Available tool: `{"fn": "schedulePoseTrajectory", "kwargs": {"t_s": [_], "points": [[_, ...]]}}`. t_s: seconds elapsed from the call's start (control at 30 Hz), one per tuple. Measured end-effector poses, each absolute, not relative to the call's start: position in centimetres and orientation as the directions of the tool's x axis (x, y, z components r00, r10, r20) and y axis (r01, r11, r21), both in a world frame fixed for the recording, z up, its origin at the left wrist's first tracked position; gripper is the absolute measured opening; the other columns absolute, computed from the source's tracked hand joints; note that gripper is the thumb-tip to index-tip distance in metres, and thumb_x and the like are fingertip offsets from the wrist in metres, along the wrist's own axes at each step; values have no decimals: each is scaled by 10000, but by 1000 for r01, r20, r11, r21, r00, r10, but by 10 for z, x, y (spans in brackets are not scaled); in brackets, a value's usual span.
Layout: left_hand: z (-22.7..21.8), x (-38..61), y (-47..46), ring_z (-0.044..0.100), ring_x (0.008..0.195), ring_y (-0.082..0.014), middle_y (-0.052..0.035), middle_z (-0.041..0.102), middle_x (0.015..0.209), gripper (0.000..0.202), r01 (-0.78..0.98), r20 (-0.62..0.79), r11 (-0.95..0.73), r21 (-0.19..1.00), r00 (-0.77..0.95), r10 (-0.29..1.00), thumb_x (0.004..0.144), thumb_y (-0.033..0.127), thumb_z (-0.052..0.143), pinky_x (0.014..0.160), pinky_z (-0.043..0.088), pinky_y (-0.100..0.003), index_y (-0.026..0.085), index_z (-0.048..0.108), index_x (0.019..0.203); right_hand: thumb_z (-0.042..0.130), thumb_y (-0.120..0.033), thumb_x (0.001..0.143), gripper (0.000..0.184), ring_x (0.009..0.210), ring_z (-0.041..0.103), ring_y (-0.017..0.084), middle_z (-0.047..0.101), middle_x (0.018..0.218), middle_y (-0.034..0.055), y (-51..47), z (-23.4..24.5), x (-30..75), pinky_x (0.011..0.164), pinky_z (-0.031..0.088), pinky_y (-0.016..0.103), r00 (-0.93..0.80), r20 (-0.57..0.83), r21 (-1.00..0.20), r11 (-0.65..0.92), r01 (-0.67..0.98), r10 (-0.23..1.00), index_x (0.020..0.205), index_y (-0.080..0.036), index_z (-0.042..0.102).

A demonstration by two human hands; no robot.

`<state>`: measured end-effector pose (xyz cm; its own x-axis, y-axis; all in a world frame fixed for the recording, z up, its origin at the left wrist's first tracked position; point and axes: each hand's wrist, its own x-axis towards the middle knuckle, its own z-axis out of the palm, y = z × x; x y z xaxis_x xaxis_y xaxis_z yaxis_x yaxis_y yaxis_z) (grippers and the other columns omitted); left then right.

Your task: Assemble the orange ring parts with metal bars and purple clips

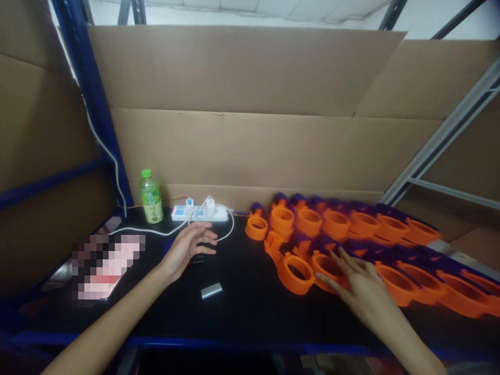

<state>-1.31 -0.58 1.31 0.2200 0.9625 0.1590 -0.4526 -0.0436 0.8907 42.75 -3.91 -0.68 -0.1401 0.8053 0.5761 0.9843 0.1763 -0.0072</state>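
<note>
My left hand hovers over the black tabletop with its fingers apart and nothing in them. Beneath its fingertips lies a small dark object, mostly hidden. A small silver block rests just in front of that hand. On the right, my right hand reaches over the front row of orange ring-shaped plastic parts with purple backs, fingers spread. Its fingertips are at one orange ring part; whether they press on it I cannot tell. Another orange ring part sits at the left end of that row.
A green-capped bottle and a white power strip with cables stand at the back. At left lies a blurred-out phone-like object. Behind is a cardboard wall; a blue shelf edge runs along the front.
</note>
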Motion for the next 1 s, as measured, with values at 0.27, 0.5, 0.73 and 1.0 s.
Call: {"fn": "schedulePoseTrajectory", "kwargs": {"t_s": [0.27, 0.5, 0.73, 1.0], "points": [[10, -19, -1, 703, 840, -248, -132, 730, 965, 279, -427, 140, -64, 902, 149, 979, 836, 329, 649, 745, 593, -436, 151, 680, 1050, 419, -481, 934, 456, 1120, 584, 331, 667, 1266, 115, -37, 21, 361, 852, 467, 478, -359, 448, 97, 354, 930, 819, 1262, -259, 645], [10, -22, 1, 693, 801, -228, -126, 722, 937, 253, -385, 119, -56, 921, 143, 982, 847, 320, 636, 692, 595, -393, 147, 699, 1020, 437, -368, 948, 317, 894, 661, 296, 740, 962, 110, -24, 38, 337, 783, 492, 447, -441, 308, -21, 469, 883, 843, 946, -225, 721], [13, -8, -9, 656, 1052, -292, -188, 687, 1156, 356, -316, 60, 41, 948, 304, 951, 840, 362, 705, 737, 593, -387, 159, 677, 1131, 571, -390, 931, 212, 839, 677, 202, 720, 956, 60, -46, 62, 274, 774, 548, 331, -427, 463, -480, 625, 615, 776, 1031, -239, 682], [20, -14, -4, 714, 702, -225, -114, 729, 767, 414, -591, -72, 206, 780, 243, 967, 873, 474, 629, 713, 580, -336, 105, 678, 1053, 549, -340, 958, 277, 887, 680, 169, 726, 1083, 59, -35, 46, 195, 763, 554, 299, -489, 430, -728, 611, 309, 759, 1192, -236, 656]]}}
